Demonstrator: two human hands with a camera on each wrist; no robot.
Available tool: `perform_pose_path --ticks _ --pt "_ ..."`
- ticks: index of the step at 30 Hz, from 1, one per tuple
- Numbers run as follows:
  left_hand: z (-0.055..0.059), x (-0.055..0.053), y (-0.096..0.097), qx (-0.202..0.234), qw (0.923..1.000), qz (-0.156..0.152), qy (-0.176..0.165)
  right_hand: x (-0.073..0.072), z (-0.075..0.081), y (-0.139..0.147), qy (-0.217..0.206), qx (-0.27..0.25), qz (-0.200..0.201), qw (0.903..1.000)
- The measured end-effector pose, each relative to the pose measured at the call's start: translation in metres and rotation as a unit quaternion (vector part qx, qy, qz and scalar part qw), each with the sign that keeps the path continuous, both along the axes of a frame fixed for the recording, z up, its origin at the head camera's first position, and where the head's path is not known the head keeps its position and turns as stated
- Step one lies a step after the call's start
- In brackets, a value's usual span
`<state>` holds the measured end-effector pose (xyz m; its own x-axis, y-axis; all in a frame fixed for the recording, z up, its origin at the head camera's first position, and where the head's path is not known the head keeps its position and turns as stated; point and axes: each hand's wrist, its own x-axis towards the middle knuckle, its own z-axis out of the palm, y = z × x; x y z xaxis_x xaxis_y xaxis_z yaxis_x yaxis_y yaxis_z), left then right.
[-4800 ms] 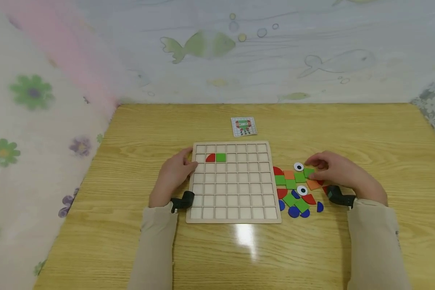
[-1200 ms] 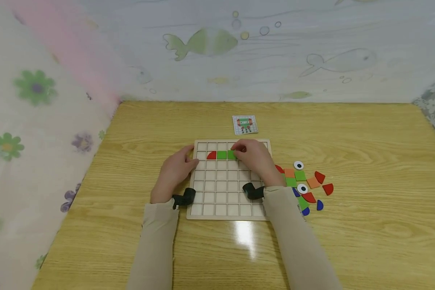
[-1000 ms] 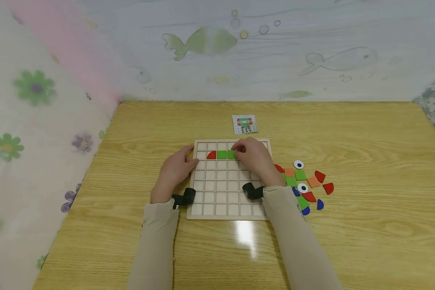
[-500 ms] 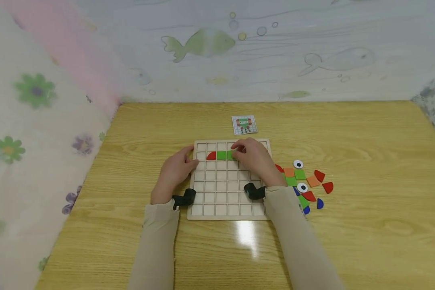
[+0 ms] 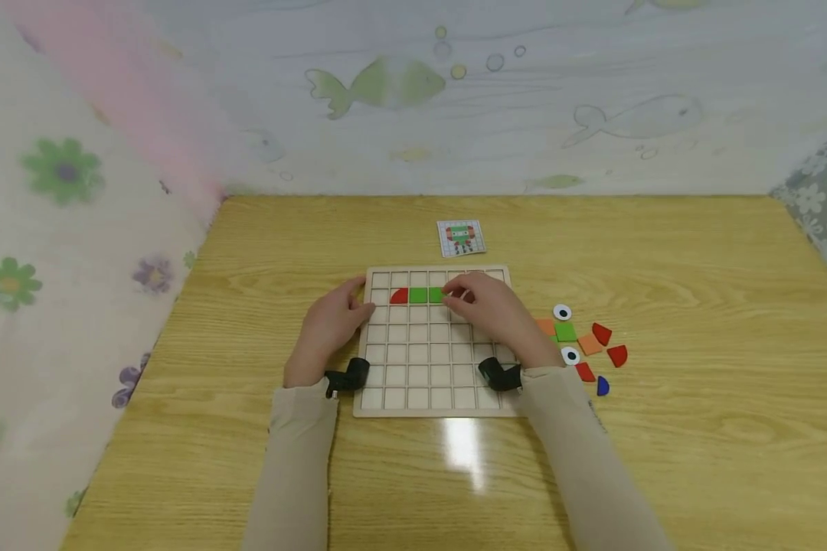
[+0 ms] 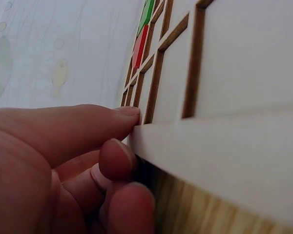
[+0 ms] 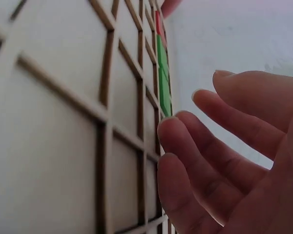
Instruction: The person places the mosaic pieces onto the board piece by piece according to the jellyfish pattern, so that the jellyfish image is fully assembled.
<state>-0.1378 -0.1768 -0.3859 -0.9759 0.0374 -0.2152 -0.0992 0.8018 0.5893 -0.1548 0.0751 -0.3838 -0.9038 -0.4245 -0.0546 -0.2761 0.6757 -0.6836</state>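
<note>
A wooden grid board (image 5: 419,353) lies on the table. In its second row from the top sit a red quarter-circle tile (image 5: 400,296), a green square tile (image 5: 419,295) and a second green square tile (image 5: 436,295), side by side. My left hand (image 5: 327,333) holds the board's left edge; in the left wrist view the thumb (image 6: 107,119) rests on the rim with curled fingers at its side. Just right of the second green tile is my right hand (image 5: 489,310). In the right wrist view its loosely bent fingers (image 7: 178,141) are spread, with nothing between them.
Loose tiles lie right of the board, partly behind the right forearm: two eye discs (image 5: 562,312), orange squares (image 5: 590,344), a green square (image 5: 565,331), red pieces (image 5: 617,356) and a blue half-circle (image 5: 603,386). A pattern card (image 5: 461,239) lies beyond the board.
My right hand has carried a green square tile from the loose pieces into the grid beside the first green one, then let go and drawn slightly right. The left hand has stayed on the board's edge.
</note>
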Motion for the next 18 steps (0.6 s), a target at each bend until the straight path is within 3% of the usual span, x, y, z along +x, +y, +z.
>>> perform_pose_path --ticks 9,18 --pt "0.0 0.0 0.0 0.006 0.9999 0.002 -0.01 0.014 0.003 0.023 0.011 0.024 -0.006 0.9996" --pt "0.001 0.002 0.0 0.012 0.9998 0.011 -0.01 0.021 0.001 0.054 0.021 0.012 0.003 0.9997"
